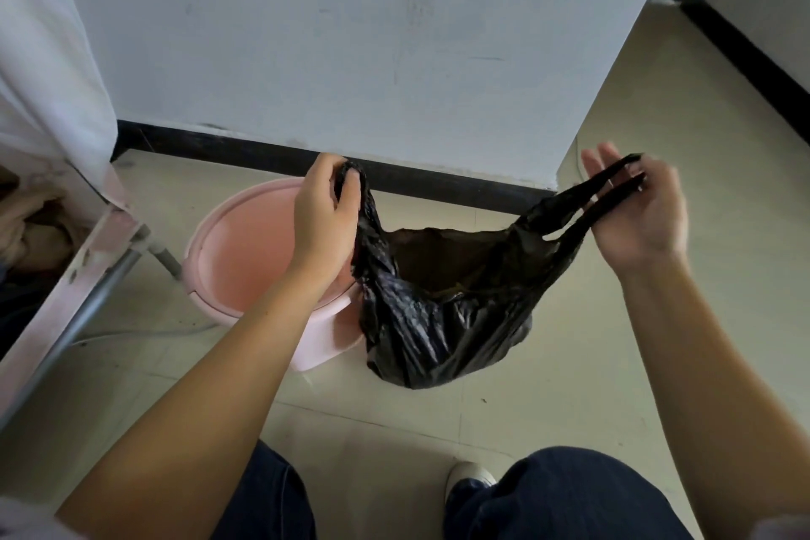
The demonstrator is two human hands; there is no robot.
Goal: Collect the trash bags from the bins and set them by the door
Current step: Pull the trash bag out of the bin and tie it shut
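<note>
A black plastic trash bag (442,311) sits on the tiled floor just right of a pink round bin (245,241), its mouth stretched wide between my hands. My left hand (324,206) grips the bag's left handle, fingers curled round it above the bin's rim. My right hand (635,206) holds the right handle loop, which runs taut across its fingers, thumb side up. The bin's inside looks bare pink. The bag's contents are dark and hard to make out.
A white wall with a black skirting board (307,158) stands right behind the bin. A pink metal bed frame (87,259) with a white curtain fills the left. The floor opens to the right past the wall corner (565,171). My legs and a shoe (469,478) are below.
</note>
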